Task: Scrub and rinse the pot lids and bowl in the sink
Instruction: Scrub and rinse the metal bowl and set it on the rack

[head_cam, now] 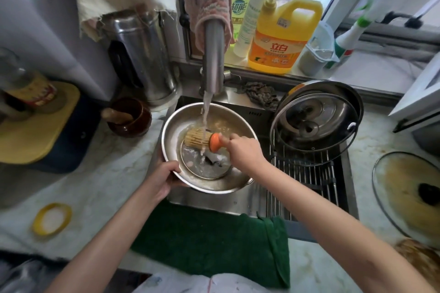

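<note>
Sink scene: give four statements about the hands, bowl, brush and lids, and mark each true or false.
1. The left hand grips the metal bowl's rim. True.
2. The right hand holds a green sponge. False: it holds a bamboo brush with an orange handle.
3. Water runs from the faucet into the bowl. True.
4. The stained glass lid lies inside the sink. False: it lies on the counter, right of the sink.
</note>
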